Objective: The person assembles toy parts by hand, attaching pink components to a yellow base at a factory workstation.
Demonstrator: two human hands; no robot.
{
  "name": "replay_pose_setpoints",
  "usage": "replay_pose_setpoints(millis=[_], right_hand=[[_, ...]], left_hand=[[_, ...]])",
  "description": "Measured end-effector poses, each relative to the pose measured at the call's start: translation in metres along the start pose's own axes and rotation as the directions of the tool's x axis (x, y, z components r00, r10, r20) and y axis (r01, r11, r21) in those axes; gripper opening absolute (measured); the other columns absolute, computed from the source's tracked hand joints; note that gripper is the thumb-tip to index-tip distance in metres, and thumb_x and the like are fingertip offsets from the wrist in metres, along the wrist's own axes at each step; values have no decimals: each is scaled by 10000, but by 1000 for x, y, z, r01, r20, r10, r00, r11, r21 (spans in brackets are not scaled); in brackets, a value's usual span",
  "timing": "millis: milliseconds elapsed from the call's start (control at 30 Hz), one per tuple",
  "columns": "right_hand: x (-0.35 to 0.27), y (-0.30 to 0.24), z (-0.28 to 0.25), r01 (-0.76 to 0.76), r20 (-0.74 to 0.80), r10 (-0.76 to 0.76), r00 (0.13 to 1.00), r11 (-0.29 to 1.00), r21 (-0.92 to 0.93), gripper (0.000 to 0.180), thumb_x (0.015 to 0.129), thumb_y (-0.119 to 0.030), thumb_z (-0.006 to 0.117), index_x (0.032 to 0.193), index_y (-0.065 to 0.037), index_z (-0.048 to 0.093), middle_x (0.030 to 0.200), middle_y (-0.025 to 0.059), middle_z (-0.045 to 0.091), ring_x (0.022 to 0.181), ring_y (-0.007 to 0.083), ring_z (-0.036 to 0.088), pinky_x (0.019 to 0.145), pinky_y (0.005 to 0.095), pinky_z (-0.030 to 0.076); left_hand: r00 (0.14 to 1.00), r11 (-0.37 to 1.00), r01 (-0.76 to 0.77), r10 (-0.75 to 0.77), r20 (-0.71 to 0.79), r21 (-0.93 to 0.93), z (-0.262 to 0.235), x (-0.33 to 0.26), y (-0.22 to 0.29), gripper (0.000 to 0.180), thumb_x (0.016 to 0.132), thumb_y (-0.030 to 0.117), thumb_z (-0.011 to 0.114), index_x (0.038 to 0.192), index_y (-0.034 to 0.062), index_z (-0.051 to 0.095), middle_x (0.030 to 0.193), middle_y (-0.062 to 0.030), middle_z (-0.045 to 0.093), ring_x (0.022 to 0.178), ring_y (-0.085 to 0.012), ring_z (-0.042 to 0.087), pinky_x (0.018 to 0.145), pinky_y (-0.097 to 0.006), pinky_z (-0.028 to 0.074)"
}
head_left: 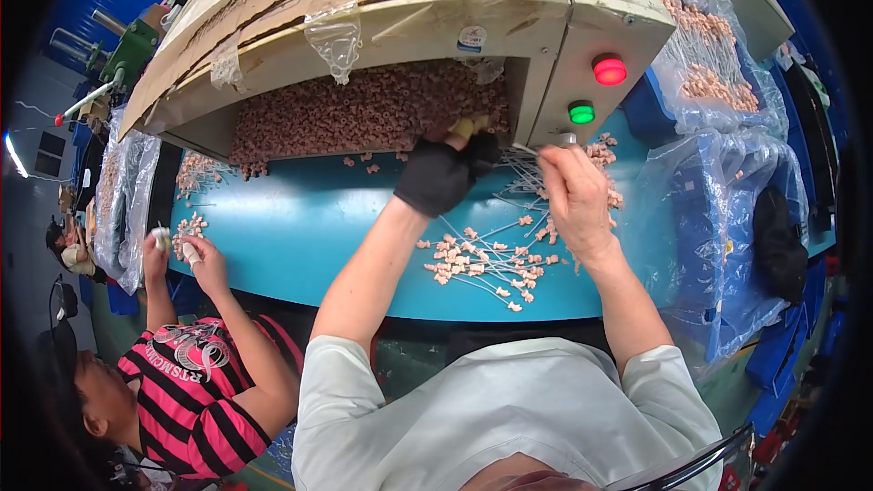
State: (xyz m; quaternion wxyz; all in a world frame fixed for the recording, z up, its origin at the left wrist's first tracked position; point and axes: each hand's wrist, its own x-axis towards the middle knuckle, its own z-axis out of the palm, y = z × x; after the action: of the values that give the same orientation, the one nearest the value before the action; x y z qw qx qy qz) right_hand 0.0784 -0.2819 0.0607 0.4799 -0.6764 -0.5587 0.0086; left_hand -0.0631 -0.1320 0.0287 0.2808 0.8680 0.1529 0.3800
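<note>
My left hand, in a black fingerless glove with yellow fingertip covers, reaches to the edge of the machine's opening. Its fingers are bent together beside a heap of small brownish-pink pieces; what they hold is hidden in shadow. Just right of it, my right hand is bare and pinches a thin pale stick that points toward the left hand. Below both hands, thin white sticks with pink knobs at their ends lie in a loose pile on the blue-green tabletop. More such sticks lie under my right hand.
The pale machine housing carries a red light and a green light. Blue bins lined with clear plastic stand at the right, the far one holding bundled sticks. At the left, a co-worker in a striped shirt handles similar pieces.
</note>
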Motion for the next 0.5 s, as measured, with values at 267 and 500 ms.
replay_pose_setpoints(millis=[267,500], right_hand=[[1,-8,13,117,105,-94,990,963,-243,150,786,-30,633,929,-76,634,795,79,551,650,293,612,553,394,482],[3,-11,16,128,105,-95,990,916,-379,143,773,-57,637,907,-107,637,762,57,524,620,258,605,518,382,468]], left_hand=[[741,-49,542,-444,504,-839,5,-22,20,234,1003,229,483,1118,36,547,898,-21,564,768,-99,536,663,-227,433],[736,161,607,-485,473,-779,7,-23,15,283,989,280,504,1086,21,566,863,-39,630,762,-124,611,620,-266,487]])
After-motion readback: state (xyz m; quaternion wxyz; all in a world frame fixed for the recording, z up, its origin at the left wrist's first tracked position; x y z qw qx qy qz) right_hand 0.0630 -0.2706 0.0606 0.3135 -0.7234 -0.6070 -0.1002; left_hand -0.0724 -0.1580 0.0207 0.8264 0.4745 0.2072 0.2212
